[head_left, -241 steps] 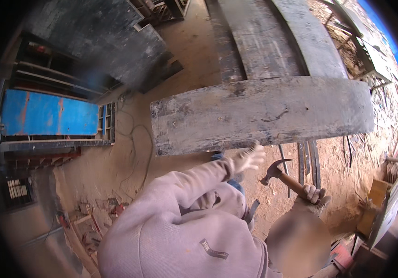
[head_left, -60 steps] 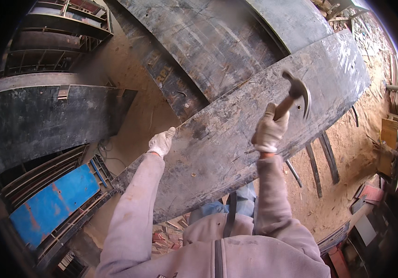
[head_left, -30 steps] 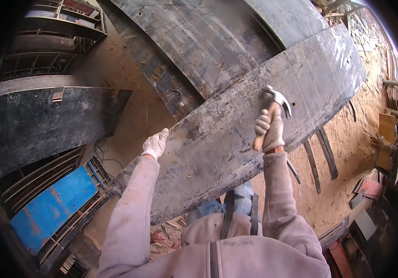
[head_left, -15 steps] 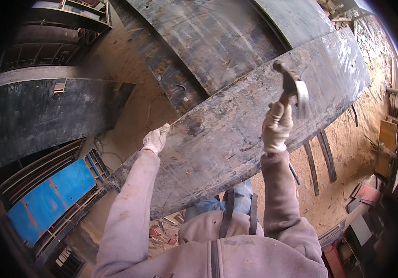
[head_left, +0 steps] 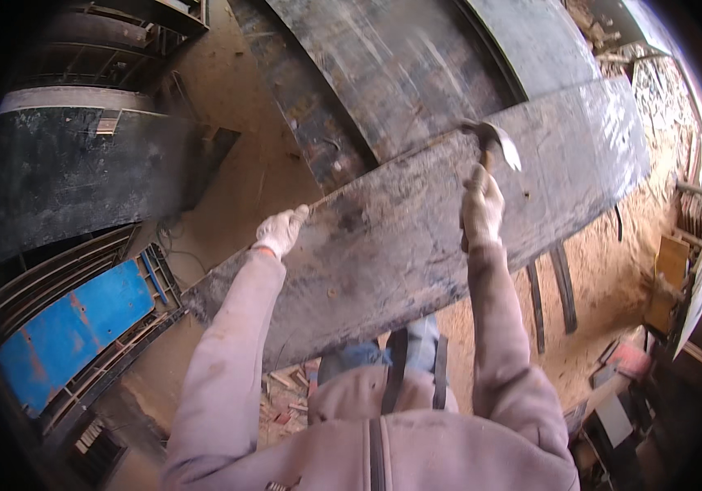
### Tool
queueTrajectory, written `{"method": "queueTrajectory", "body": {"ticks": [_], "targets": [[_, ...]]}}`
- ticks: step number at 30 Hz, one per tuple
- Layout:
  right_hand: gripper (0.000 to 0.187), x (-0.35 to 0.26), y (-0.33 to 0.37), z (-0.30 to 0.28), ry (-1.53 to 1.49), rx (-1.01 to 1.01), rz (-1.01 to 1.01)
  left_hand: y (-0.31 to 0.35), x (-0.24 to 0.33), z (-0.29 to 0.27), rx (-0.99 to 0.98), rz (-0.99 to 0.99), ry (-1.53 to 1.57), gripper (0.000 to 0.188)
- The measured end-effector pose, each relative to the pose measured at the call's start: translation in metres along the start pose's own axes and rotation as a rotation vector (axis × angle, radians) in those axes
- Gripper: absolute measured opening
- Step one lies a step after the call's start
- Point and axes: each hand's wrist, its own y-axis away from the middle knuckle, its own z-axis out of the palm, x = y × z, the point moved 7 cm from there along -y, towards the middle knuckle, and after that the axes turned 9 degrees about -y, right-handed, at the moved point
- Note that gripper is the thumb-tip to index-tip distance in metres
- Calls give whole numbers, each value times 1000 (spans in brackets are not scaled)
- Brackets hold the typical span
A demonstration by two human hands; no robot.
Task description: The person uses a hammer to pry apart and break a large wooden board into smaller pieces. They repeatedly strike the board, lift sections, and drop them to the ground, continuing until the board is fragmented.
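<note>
A long dark board, scuffed and stained, lies slantwise in front of me. At its far edge, left of centre, my gloved left hand is closed on the board's rim. My gloved right hand is wrapped round the handle of a claw hammer. The hammer's striking face points left, near the board's far edge, and its claw points right. I cannot tell whether the hammer head touches the board.
Large dark sheets lie beyond the board. At left stand another dark panel and a blue panel. Two dark strips lie on the sandy ground at right. Stacked boards and scraps line the right side.
My right hand has swung the hammer forward and left, bringing its head nearer the board's far edge. My left hand stays at the rim. The view has shifted slightly.
</note>
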Motion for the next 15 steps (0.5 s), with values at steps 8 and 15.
{"method": "queueTrajectory", "body": {"ticks": [8,15], "targets": [[50,57,-21,17,-337,25,-6,0,-3,2,-50,-6,-70,81],[50,57,-44,15,229,249,-401,-1,10,-7,-61,-15,-46,79]]}}
